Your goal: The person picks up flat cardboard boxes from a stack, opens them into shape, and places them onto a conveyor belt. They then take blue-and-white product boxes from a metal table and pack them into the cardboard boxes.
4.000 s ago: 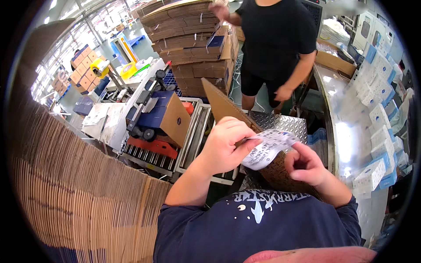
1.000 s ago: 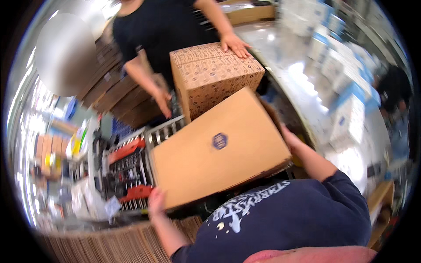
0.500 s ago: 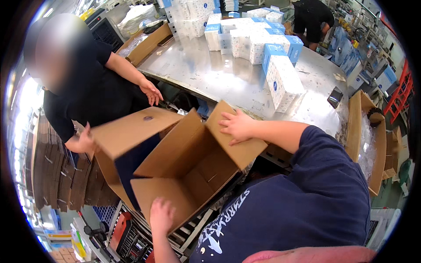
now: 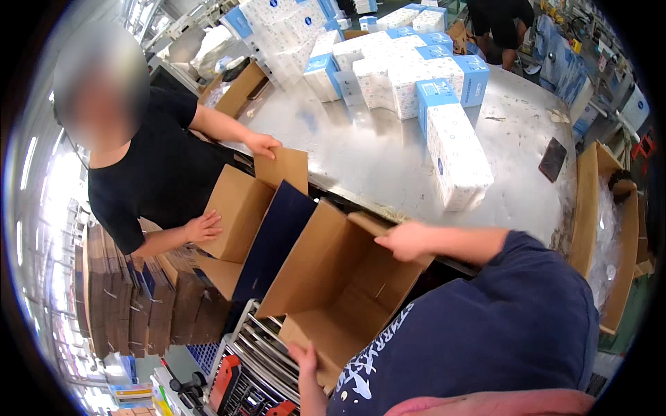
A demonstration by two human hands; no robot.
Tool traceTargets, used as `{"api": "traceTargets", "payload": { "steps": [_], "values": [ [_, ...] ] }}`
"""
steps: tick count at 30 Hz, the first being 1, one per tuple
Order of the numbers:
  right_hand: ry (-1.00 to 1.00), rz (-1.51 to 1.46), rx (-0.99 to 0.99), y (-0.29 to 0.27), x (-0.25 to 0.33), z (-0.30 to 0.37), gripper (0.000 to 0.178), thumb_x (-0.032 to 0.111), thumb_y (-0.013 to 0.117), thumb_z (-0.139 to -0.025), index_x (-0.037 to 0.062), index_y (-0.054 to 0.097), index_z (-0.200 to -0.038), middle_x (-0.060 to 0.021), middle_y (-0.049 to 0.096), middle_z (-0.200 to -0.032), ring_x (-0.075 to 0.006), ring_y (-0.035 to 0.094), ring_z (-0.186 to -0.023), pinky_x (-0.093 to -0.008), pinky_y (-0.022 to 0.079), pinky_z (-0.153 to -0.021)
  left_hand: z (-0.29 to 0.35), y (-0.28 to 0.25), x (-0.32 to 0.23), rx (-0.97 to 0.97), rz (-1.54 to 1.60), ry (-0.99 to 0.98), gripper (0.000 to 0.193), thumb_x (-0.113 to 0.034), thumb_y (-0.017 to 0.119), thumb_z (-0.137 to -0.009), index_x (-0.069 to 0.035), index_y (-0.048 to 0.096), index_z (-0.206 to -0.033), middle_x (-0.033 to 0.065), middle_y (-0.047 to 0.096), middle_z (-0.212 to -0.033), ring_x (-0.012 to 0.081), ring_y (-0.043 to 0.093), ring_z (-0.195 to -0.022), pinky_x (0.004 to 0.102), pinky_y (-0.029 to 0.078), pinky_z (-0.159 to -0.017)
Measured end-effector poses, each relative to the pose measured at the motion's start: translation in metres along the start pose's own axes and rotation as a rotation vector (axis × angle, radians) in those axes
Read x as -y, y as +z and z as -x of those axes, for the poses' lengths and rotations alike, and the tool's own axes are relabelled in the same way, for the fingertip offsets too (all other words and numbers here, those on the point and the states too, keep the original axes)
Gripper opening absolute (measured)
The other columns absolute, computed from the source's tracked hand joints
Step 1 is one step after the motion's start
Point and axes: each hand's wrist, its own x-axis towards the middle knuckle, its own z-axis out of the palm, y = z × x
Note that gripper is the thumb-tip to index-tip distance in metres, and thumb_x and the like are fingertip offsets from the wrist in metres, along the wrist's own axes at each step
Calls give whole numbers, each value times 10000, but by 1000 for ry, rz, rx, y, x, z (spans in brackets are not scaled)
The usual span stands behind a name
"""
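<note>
Using my brown box as the middle of the clock, the biggest thing I see is the shiny metal table (image 4: 520, 159) at 2 o'clock. Next is a co-worker (image 4: 159, 166) in black at 10 o'clock, then the roller track (image 4: 267, 347) near 8 o'clock. My brown box (image 4: 347, 277) is right in front of me. Its walls look set up, so I judge that part done, but its top is open, its flaps are not folded shut, and I see nothing inside. At 10 o'clock, a blue-sided box (image 4: 274, 239) is just beside mine, with the co-worker's hands on it. White and blue packs (image 4: 458, 152) are on the table at 1 o'clock. At 2 o'clock my right hand (image 4: 406, 239) has bent fingers at a flap (image 4: 368, 223); blur means I cannot tell how tightly. At 7 o'clock my left hand (image 4: 305, 360) has loose, parted fingers by another flap's edge, gripping nothing that I can see. Smallest is a dark phone (image 4: 553, 159) at 2 o'clock.
</note>
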Motion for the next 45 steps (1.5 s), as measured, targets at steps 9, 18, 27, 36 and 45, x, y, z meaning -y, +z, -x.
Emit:
{"api": "traceTargets", "payload": {
  "steps": [9,18,27,36,45],
  "values": [
    [353,170,-287,-158,-191,75,947,355,748,-640,159,276,-1437,-222,182,-1487,-497,141,-1345,-543,275,-1068,16,7,-143,737,-140,-306,949,-435,598,-837,43,29,-1426,198,290,-1442,281,293,-1334,319,265,-1075],
    [757,286,-343,-235,-365,74,1034,498,803,-563,179,320,-1421,-160,500,-1271,-286,449,-1214,-403,451,-887,-5,-2,-161,832,-513,-532,940,-572,619,-699,-52,250,-1390,156,502,-1218,245,536,-1006,375,480,-728],
    [322,515,-670,-228,-397,-20,888,380,792,-625,206,385,-1395,-113,461,-1324,-283,436,-1205,-430,394,-957,3,111,-452,1097,-1339,178,523,-500,502,-868,-37,653,-1058,172,646,-1052,330,617,-972,414,488,-809],
    [473,526,-476,-248,-355,1,689,501,713,-680,111,503,-1208,-152,541,-1153,-272,498,-1121,-412,429,-883,-11,319,-637,1162,171,542,337,-275,527,-925,27,665,-987,90,675,-876,154,597,-855,312,465,-793],
    [349,-346,-368,-153,-285,172,703,395,664,-733,-35,437,-1240,-194,633,-1005,-342,620,-876,-400,498,-778,4,281,-570,829,387,587,780,-112,596,-845,-22,55,-1399,159,402,-1336,235,500,-1135,362,471,-895]
  ]
}}
